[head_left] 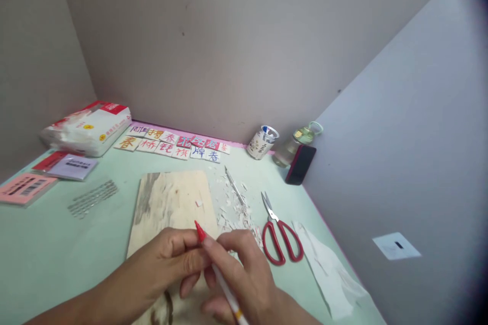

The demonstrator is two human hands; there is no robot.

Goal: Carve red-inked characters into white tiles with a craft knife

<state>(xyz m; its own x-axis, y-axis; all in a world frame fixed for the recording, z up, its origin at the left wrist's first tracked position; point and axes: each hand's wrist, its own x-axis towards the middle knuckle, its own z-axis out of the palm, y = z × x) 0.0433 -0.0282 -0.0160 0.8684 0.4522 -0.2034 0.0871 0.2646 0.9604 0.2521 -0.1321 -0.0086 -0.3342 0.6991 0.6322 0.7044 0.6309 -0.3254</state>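
Observation:
My right hand (247,269) is closed round a red marker (229,294) with a white barrel and a yellow band near its lower end. The marker's red pointed end sticks up between both hands. My left hand (171,259) meets the right one there, its thumb and fingers pinched together; whatever lies in the pinch is hidden. Both hands are above the near part of a wooden board (175,195) with dark stains. A small pale scrap (199,203) lies on the board, just beyond the marker's point.
Right of the board are a craft knife (235,186), pale shavings (232,216), red-handled scissors (277,238) and white paper strips (324,274). Lettered tiles (165,148) line the back. A can (261,143), bottle (285,152), phone (301,164), tissue pack (91,129) and packets (26,189) stand around.

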